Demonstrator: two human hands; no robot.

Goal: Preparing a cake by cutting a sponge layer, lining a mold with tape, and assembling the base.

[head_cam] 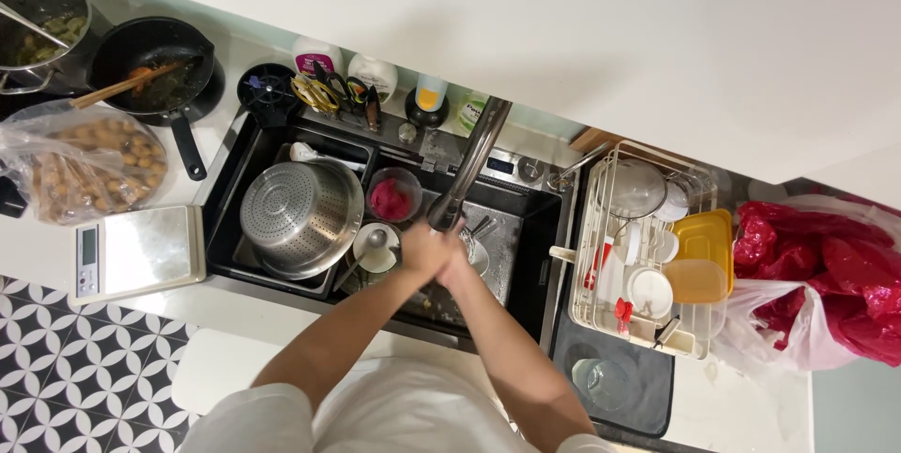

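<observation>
Hands: the left hand (424,248) and the right hand (457,263) are pressed together over the sink (535,256), right under the end of the tap (469,164).
Grip: the fingers look folded around each other; I cannot tell if anything is between them.
Sink, left side: a big metal strainer (298,216) sits upside down, with a small white bowl (375,246) and spoon just beside it.
Sink, back: a clear bowl with something pink (392,196) stands next to the tap.
Bottles: along the wall behind the sink stand a white bottle with a pink label (317,56), a round white bottle (374,73) and a small bottle with a yellow middle (431,94).
Bags: a clear bag of brown balls (84,167) lies left by the scale (136,251); a red bag (826,265) lies far right.
Rack: a white dish rack (587,261) right of the sink holds a yellow box (706,239) and white lids.
Stove: a black pan (155,63) with chopsticks and a metal pot (38,21).
</observation>
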